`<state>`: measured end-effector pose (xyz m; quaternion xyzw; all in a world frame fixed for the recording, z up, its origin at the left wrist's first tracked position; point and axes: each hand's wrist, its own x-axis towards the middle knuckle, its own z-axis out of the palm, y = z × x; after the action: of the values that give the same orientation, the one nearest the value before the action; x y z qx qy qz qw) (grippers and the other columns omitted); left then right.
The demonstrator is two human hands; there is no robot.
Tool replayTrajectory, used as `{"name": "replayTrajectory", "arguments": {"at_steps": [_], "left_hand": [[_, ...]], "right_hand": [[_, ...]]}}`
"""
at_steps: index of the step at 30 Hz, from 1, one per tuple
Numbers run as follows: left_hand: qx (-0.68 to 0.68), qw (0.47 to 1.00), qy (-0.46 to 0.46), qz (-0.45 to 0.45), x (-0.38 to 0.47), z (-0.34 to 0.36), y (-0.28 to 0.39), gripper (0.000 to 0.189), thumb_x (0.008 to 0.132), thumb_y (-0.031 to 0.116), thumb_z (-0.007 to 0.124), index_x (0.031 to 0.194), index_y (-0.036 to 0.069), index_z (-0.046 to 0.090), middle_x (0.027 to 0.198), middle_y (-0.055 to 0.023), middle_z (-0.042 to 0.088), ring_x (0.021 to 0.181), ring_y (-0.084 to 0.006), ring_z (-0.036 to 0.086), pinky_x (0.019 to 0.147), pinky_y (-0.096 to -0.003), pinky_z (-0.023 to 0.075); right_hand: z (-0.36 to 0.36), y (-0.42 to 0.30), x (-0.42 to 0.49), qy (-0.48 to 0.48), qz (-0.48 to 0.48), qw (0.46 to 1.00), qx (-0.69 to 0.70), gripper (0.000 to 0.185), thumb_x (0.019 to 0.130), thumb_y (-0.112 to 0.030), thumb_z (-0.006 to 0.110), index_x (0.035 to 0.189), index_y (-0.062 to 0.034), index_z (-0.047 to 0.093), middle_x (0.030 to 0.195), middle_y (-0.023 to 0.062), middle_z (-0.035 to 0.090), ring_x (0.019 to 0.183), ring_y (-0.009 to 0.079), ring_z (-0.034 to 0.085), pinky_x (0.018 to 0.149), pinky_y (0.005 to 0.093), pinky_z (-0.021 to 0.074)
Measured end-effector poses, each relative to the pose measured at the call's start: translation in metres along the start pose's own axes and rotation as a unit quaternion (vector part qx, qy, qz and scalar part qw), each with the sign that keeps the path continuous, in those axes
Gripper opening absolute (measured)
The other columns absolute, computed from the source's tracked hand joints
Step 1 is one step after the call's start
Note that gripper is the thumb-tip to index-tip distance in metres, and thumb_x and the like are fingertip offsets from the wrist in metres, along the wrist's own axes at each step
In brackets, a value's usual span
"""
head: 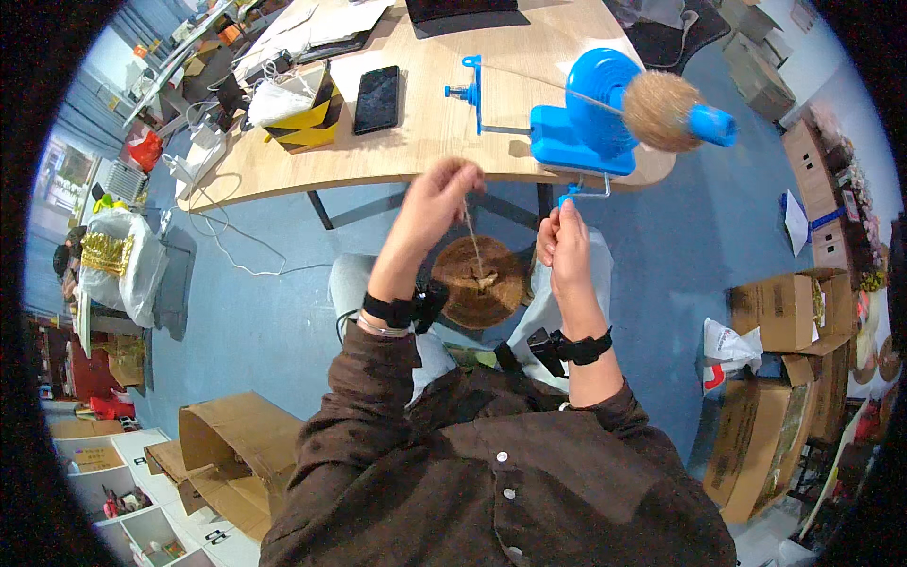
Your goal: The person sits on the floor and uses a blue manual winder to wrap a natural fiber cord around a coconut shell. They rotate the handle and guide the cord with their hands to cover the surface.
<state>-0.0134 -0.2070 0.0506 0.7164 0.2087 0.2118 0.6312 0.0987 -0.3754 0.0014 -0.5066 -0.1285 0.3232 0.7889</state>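
A blue plastic yarn winder (582,138) sits at the table's front right edge, with a ball of brown twine (660,111) on its tilted spindle. My right hand (565,241) is closed around the blue knob of its crank handle (568,196), just below the table edge. My left hand (444,190) pinches a strand of twine (474,237) in front of the edge. That strand drops to the middle of a large round roll of brown twine (479,283) between my knees. Another length crosses from the winder's blue guide arm (476,92) to the ball.
On the wooden table (425,159) are a black smartphone (376,100) and a black-and-yellow striped box (306,117) of white material. A power strip and cables (202,159) sit at its left corner. Cardboard boxes stand behind me at left (237,453) and right (762,432).
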Motion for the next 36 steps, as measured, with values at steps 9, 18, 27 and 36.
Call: {"name": "replayTrajectory", "arguments": {"at_steps": [9,18,27,36], "left_hand": [[0.253,0.944,-0.130,-0.170,-0.050,0.025,-0.205,0.028,0.102,0.023,0.051,0.105,-0.002,0.064,0.087,-0.0077,0.069,0.088,-0.0208,0.061,0.082,-0.0352,0.0489],[-0.021,0.999,-0.035,0.012,-0.043,-0.021,0.009,0.029,0.105,0.026,0.045,0.097,0.004,0.063,0.079,-0.0002,0.062,0.058,-0.0038,0.044,0.054,-0.0189,0.0380],[0.090,0.993,-0.072,-0.022,-0.030,0.021,-0.124,0.029,0.100,0.029,0.054,0.099,0.003,0.067,0.082,-0.0046,0.067,0.069,-0.0116,0.058,0.061,-0.0299,0.0474],[0.201,0.953,-0.207,-0.093,-0.076,0.006,-0.104,0.022,0.100,0.018,0.046,0.102,0.003,0.062,0.085,-0.0108,0.058,0.079,-0.0199,0.058,0.069,-0.0336,0.0483]], "right_hand": [[-0.017,-0.079,-0.008,-0.060,0.002,0.984,0.167,0.036,0.106,-0.041,0.038,0.088,-0.0118,0.047,0.054,-0.0039,0.028,0.042,0.0077,0.025,0.041,0.0245,0.0217],[-0.089,-0.087,-0.003,0.023,0.004,0.997,-0.074,0.034,0.104,-0.038,0.044,0.085,-0.0110,0.050,0.054,-0.0048,0.035,0.042,0.0043,0.028,0.039,0.0227,0.0214],[-0.102,0.008,0.021,0.110,0.006,0.940,-0.324,0.040,0.103,-0.044,0.043,0.083,-0.0098,0.050,0.060,-0.0006,0.048,0.050,0.0111,0.045,0.047,0.0292,0.0359],[-0.051,0.026,0.010,0.013,-0.031,0.993,-0.110,0.037,0.106,-0.041,0.037,0.084,-0.0113,0.044,0.056,-0.0014,0.037,0.046,0.0073,0.032,0.042,0.0230,0.0272]]}}
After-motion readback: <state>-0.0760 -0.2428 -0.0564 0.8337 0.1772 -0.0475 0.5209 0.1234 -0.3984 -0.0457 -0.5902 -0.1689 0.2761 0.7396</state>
